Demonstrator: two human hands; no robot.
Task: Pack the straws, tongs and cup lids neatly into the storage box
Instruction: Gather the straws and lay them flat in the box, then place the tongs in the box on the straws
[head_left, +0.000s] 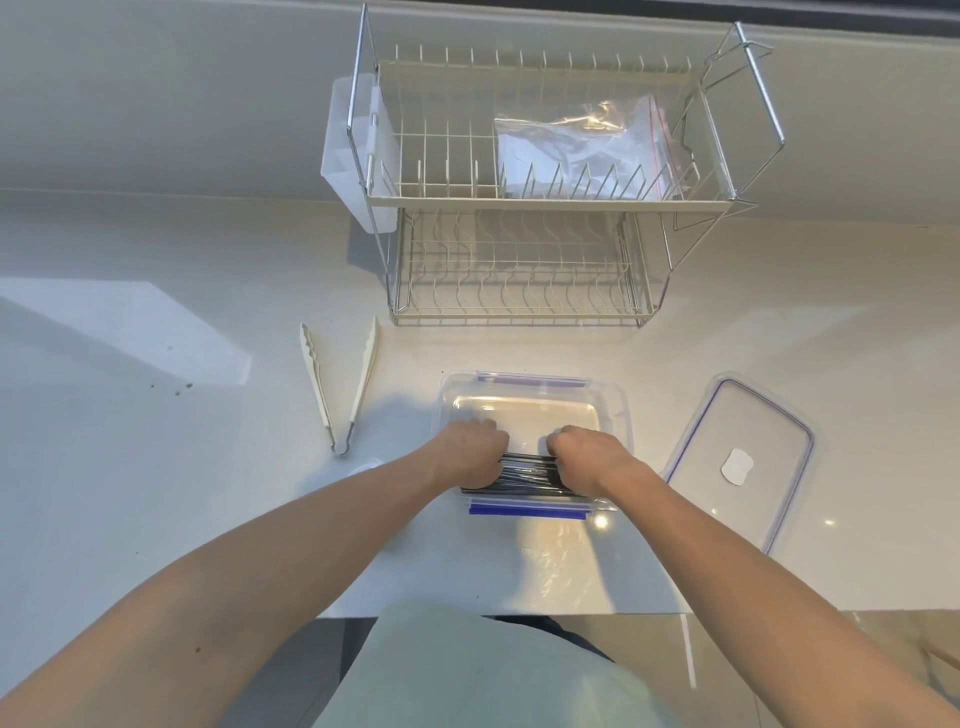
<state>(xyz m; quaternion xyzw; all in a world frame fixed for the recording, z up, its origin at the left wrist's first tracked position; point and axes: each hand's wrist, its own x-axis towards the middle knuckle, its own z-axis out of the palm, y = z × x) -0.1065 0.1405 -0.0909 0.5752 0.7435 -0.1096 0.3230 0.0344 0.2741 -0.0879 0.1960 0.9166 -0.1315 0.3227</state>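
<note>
— Both hands, what are they doing?
— Left hand (470, 452) and right hand (589, 460) each grip one bundle of thin black straws (530, 474), low inside one clear storage box (535, 410), lower centre.
— Anything else?
— One pair of white tongs (340, 384) at left; one box lid (743, 457) at right.

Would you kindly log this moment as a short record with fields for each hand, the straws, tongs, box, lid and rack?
left hand: grips one end of the straws
right hand: grips the other end
straws: dark bundle, lying at the near side of the storage box
storage box: clear, open, blue clips
tongs: white, on counter left of box
box lid: on counter right of box
dish rack: two tiers, clear plastic bag on the upper
</note>
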